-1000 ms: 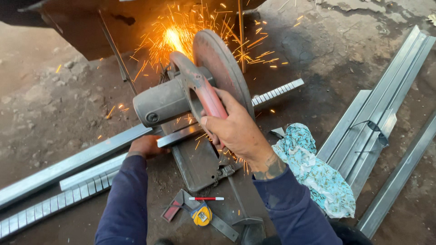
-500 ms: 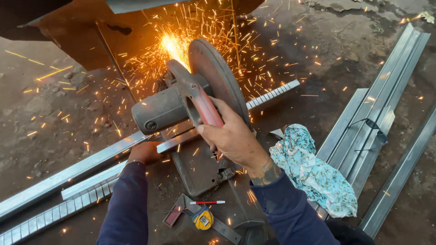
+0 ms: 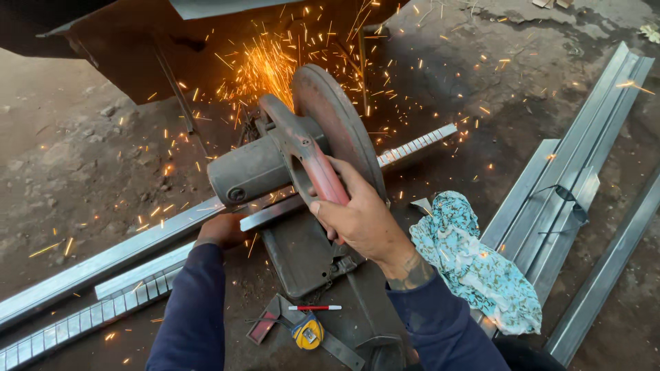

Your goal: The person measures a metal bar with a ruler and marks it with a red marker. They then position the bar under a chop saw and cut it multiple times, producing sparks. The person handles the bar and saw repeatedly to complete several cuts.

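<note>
Dirt floor, sparks flying. Right hand (image 3: 361, 220) fingers clamped on chop saw (image 3: 295, 165) handle; left hand (image 3: 221, 230) on steel channel (image 3: 117, 255), grip probably closed, partly hidden.

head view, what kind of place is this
Probably an outdoor metalworking yard. A chop saw stands on bare dirt ground, throwing sparks, the right hand on its handle, the left hand on a steel bar. More metal channels lie alongside.

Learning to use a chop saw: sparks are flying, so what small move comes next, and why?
Probably keep easing the saw handle down with the right hand, since sparks show cutting underway. The left hand steadies the metal bar.
</note>
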